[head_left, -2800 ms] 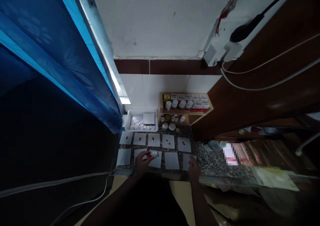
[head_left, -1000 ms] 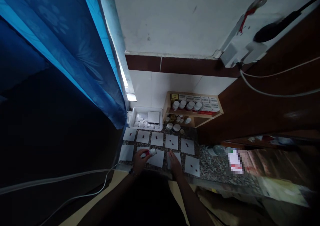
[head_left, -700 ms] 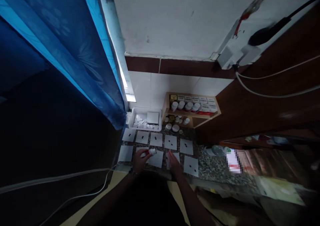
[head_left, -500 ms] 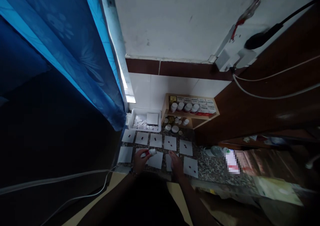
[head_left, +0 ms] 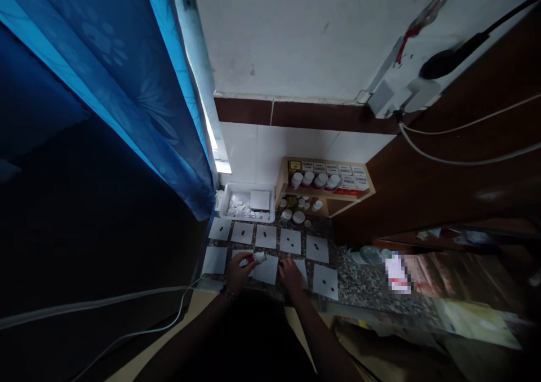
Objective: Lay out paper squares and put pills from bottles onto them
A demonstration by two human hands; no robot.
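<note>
Bottle (head_left: 258, 256) clasped — left hand (head_left: 239, 269); right hand (head_left: 291, 273) on paper (head_left: 301, 269).

— Left hand (head_left: 239, 272)?
— Clasped round a small white bottle (head_left: 258, 257) (tipped on its side).
— Right hand (head_left: 291, 274)?
— Resting on a paper square (head_left: 304, 266), near edge of the speckled surface (head_left: 359, 283).

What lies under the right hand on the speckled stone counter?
A square white paper sheet lies under the right hand; only its right edge shows. Whether anything sits on it is covered. The left hand holds a small white bottle.
</note>
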